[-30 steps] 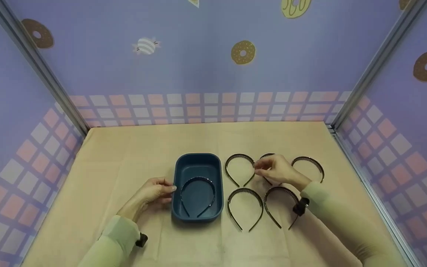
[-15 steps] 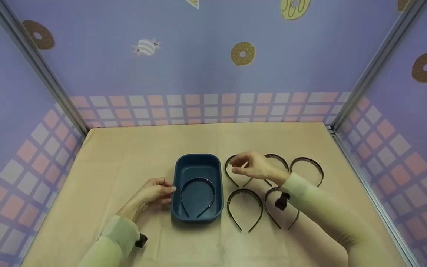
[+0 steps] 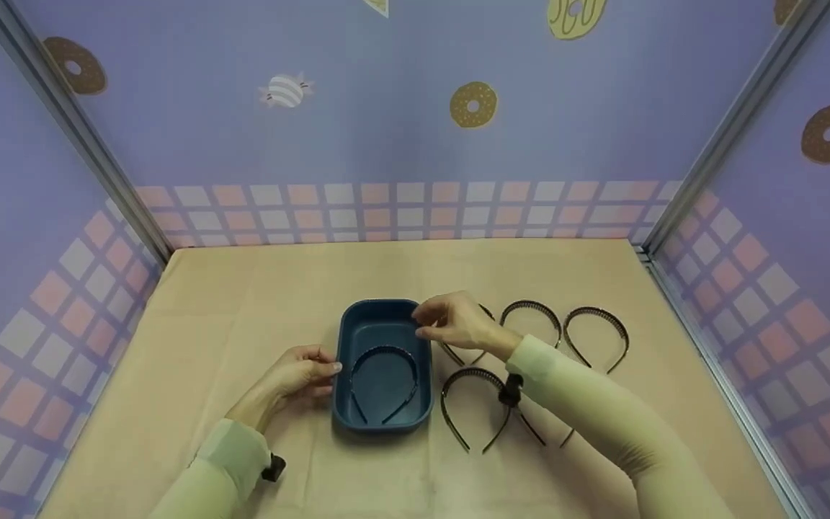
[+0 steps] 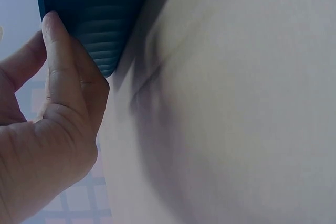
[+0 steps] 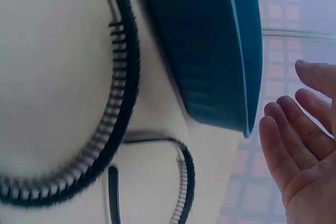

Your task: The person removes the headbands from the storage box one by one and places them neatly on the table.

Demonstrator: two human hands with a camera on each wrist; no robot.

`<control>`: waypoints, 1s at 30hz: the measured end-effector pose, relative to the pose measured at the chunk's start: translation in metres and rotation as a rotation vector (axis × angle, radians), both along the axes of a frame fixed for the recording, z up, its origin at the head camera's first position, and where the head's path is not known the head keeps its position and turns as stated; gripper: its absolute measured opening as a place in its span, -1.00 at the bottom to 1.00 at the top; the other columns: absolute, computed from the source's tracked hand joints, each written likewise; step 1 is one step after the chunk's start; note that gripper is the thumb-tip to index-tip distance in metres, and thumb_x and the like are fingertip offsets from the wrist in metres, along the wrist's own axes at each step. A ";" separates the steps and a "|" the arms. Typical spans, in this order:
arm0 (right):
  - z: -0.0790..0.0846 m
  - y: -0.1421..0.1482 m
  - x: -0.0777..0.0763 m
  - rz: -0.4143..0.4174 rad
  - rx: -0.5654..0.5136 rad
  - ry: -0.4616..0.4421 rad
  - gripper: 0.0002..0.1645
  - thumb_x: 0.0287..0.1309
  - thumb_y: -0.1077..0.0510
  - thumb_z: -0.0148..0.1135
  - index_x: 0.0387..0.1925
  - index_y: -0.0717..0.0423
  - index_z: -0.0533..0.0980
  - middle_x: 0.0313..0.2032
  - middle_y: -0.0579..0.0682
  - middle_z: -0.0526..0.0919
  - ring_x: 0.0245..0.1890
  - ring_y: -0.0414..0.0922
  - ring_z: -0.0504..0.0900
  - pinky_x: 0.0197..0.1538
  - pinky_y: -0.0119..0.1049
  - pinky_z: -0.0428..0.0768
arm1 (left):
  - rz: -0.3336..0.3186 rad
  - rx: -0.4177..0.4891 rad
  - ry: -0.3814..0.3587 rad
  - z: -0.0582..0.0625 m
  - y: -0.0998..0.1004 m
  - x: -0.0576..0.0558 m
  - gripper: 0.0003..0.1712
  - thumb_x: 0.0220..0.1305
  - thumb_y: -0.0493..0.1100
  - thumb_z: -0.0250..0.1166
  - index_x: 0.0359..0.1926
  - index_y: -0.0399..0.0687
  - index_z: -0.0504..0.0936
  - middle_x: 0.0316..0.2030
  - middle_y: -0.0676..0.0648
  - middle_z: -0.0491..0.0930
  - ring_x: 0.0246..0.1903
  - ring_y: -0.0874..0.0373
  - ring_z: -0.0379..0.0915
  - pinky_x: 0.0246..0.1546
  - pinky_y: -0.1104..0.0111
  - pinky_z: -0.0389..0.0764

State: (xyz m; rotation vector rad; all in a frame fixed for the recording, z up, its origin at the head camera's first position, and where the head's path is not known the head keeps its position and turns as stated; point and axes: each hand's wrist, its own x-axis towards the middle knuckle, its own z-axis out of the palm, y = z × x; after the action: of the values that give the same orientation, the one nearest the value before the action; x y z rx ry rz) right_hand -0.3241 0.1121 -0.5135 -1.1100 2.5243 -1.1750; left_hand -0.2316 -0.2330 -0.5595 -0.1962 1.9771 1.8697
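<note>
A dark blue rectangular bin (image 3: pixel 379 333) stands on the cloth-covered table with one dark headband (image 3: pixel 385 347) lying inside it. My left hand (image 3: pixel 296 375) touches the outside of the bin's left wall near the rim, thumb and fingers fairly straight; in the left wrist view the thumb (image 4: pixel 60 72) lies against the outer wall. Above the bin's right rim hovers my right hand (image 3: pixel 458 321), fingers loosely bent and nothing between them. Partly under that hand lies a toothed headband (image 3: pixel 451 353), and nearer me is another headband (image 3: pixel 445 405).
More headbands lie to the right: a back-row headband (image 3: pixel 530 303), a far-right headband (image 3: pixel 626 335) and a front headband (image 3: pixel 532 430) mostly hidden by my right sleeve (image 3: pixel 588 404). Patterned walls (image 3: pixel 386 137) enclose the table (image 3: pixel 256 281) at the back and sides.
My right hand has moved left from over the back-row headbands to the bin's right rim, carrying nothing. My left hand, the bin and the headbands stay where they were.
</note>
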 end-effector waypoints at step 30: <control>-0.028 -0.088 -0.005 0.027 0.127 -0.003 -0.52 0.26 0.14 0.67 0.17 0.20 0.78 0.07 0.14 0.91 0.08 0.07 0.88 0.22 -0.03 0.84 | -0.009 0.062 -0.013 -0.002 -0.001 0.001 -0.84 0.49 -0.36 0.42 -0.24 -0.03 0.67 -0.28 0.10 0.69 -0.23 0.26 0.67 -0.18 0.40 0.85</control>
State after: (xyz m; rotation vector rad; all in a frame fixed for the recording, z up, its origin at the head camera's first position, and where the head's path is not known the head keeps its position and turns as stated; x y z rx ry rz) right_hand -0.3291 0.0242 -0.5413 -1.1067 2.5334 -0.9936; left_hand -0.2306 -0.2338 -0.5620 -0.1803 1.9054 1.9161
